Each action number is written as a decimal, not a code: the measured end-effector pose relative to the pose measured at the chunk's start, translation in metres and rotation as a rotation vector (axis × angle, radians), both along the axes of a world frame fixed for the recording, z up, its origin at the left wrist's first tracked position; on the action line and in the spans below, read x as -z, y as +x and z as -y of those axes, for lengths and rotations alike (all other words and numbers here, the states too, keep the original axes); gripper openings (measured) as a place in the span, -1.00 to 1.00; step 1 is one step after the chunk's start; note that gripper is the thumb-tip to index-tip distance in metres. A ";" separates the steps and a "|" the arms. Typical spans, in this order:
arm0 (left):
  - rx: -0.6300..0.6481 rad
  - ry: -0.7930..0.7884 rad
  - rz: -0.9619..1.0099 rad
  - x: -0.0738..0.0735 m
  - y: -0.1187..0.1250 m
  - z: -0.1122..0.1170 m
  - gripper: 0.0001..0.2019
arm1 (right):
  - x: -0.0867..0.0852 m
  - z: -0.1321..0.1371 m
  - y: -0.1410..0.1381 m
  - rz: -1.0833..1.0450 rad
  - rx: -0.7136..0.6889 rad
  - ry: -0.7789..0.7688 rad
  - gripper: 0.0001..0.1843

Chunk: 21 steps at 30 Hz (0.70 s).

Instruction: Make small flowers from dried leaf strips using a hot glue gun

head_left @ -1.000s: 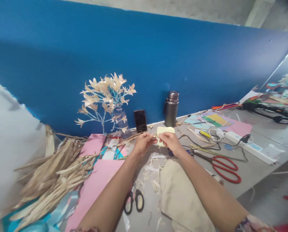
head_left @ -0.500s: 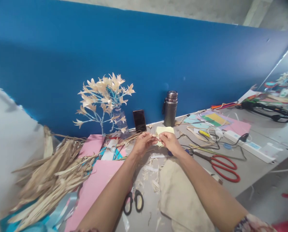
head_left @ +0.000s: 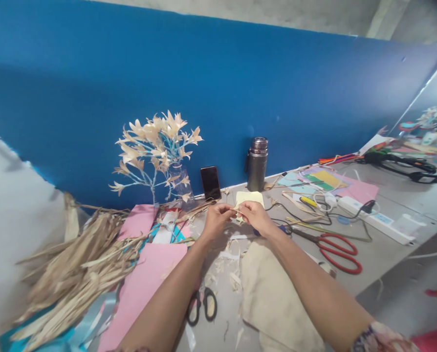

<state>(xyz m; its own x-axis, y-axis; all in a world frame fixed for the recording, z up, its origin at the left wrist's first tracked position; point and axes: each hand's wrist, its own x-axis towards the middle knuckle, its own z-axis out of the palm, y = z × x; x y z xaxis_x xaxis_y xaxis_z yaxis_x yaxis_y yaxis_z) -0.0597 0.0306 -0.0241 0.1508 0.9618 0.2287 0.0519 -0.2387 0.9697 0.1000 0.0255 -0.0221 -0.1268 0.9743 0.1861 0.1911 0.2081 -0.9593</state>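
Note:
My left hand (head_left: 217, 219) and my right hand (head_left: 255, 216) meet above the table, fingertips almost touching. Both are closed in a pinch on a small pale strip (head_left: 236, 211) that looks like dried husk; most of it is hidden by the fingers. Just behind the hands lies a pale yellow paper (head_left: 251, 196). Under my right forearm is a beige cloth (head_left: 270, 293). Black-handled scissors (head_left: 201, 306) rest beside my left forearm, among pale scraps (head_left: 235, 281).
Cream flowers (head_left: 163, 132) on blue stems stand at the back, near a phone (head_left: 210, 183) and a thermos flask (head_left: 257, 166). Dried husks (head_left: 75, 254) and pink paper (head_left: 145, 288) cover the left. Red-handled scissors (head_left: 338, 252), cables and a power strip (head_left: 376, 221) lie right.
My left hand has turned slightly and its fingers have curled in more around the strip. My right hand stays pinched in nearly the same place. The whole view has shifted a little.

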 end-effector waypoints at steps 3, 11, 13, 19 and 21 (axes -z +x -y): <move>-0.011 0.035 0.023 -0.001 0.000 0.002 -0.86 | -0.002 0.000 0.002 0.034 0.044 0.022 -0.72; -0.019 0.032 0.062 -0.001 -0.003 0.000 -0.87 | -0.007 0.002 0.003 0.066 0.078 0.033 -0.74; 0.009 -0.003 0.125 0.002 -0.004 -0.001 -0.85 | -0.006 0.002 0.003 0.039 0.030 0.015 -0.75; 0.082 -0.146 0.303 0.008 -0.006 -0.003 -0.75 | -0.007 0.004 0.002 -0.064 -0.058 -0.051 -0.75; 0.084 -0.187 0.359 0.009 -0.004 -0.002 -0.72 | -0.009 0.005 0.002 -0.088 -0.051 -0.066 -0.77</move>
<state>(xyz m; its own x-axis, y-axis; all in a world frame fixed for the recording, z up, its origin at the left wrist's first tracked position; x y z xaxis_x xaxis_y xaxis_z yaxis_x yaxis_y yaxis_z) -0.0637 0.0322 -0.0333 0.1727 0.9796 0.1032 -0.3098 -0.0454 0.9497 0.1016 0.0202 -0.0135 -0.1624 0.9776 0.1341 0.0960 0.1509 -0.9839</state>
